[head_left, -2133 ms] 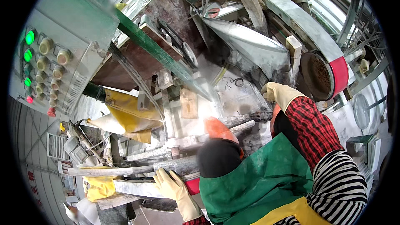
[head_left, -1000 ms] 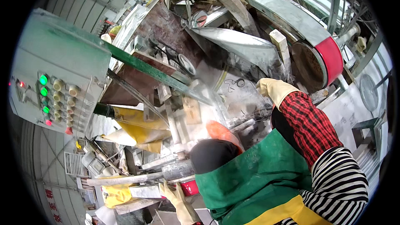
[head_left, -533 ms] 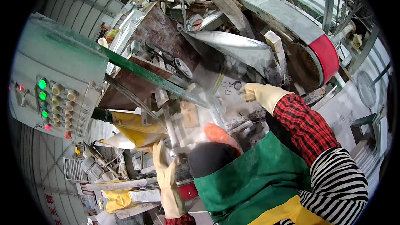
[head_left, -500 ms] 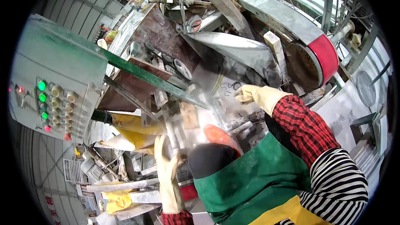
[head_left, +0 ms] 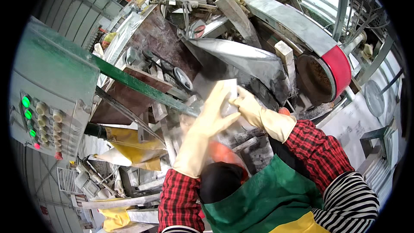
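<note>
Both hands wear cream rubber gloves and meet over the cluttered work area in front of me. Between them is a small flat white piece [head_left: 231, 90], its lower part partly hidden by the gloves. My right hand [head_left: 254, 110] is closed, its curled fingers at the piece's right edge. My left hand [head_left: 214, 114], slightly blurred, lies along the piece's left side with its fingers stretched out and thumb spread apart. Below the hands, an orange rounded thing [head_left: 224, 152] shows beside my dark knee.
A control box [head_left: 56, 78] with lit green buttons stands at left, and a green bar [head_left: 133, 80] runs from it toward my hands. Ahead lie a dusty grey sheet guard [head_left: 241, 56] and a grinding or belt machine with a red end [head_left: 336, 71]. Yellow cloth [head_left: 133, 146] hangs at left.
My left hand has moved up and right from beside the yellow cloth to meet my right hand. The white piece now shows between them; my right hand has shifted slightly.
</note>
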`<control>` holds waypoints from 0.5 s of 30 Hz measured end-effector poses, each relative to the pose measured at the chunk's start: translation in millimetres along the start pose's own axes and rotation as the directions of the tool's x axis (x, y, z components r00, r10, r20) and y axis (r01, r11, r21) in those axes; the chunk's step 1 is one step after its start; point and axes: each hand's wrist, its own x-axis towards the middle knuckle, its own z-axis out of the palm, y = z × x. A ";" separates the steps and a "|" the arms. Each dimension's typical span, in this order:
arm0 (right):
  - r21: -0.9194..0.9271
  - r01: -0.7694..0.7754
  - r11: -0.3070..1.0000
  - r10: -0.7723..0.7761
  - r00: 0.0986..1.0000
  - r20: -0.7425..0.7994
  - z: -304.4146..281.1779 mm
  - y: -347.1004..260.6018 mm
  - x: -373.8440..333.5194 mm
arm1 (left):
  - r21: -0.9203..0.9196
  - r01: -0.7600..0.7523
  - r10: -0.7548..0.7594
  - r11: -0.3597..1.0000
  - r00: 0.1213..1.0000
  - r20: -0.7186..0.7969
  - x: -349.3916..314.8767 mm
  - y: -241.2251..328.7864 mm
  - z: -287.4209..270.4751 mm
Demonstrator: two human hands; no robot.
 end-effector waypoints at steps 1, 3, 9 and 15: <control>0.111 -0.046 0.993 0.050 0.998 -0.037 1.2 -10.5 -3.8 | -0.021 0.011 -0.011 1.000 1.000 0.008 -6.1 -7.6 -4.2; -0.020 -0.012 1.000 0.007 0.970 -0.242 -28.0 11.2 18.6 | 0.045 0.099 -0.096 0.994 0.994 -0.054 -37.8 -27.5 -11.6; -0.300 -0.117 0.947 -0.084 0.809 -0.582 -105.6 41.5 67.9 | 0.183 0.680 -0.625 0.710 0.728 -0.282 -241.6 -76.9 -50.7; -0.263 -0.197 0.944 -0.027 0.749 -0.661 -112.5 17.2 57.6 | 0.043 0.980 -0.745 0.195 0.177 -0.643 -437.0 -56.6 -27.8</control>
